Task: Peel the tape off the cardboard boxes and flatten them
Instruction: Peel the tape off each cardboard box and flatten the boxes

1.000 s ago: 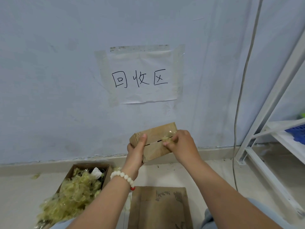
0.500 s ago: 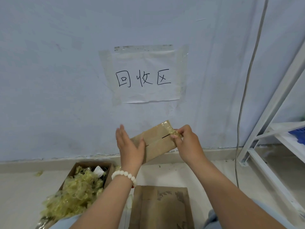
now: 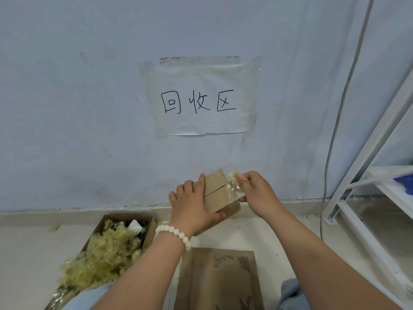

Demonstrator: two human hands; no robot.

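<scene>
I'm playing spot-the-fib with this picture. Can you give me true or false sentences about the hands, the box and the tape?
The left hand holds the small cardboard box. True.
The right hand pinches a strip of tape peeled partly off the box. True.
The bead bracelet is on the right wrist. False: the bead bracelet sits on the left wrist.
The open box on the floor holds toys. False: the open box holds crumpled tape scraps.
A piece of flattened cardboard lies on the floor. True.
</scene>
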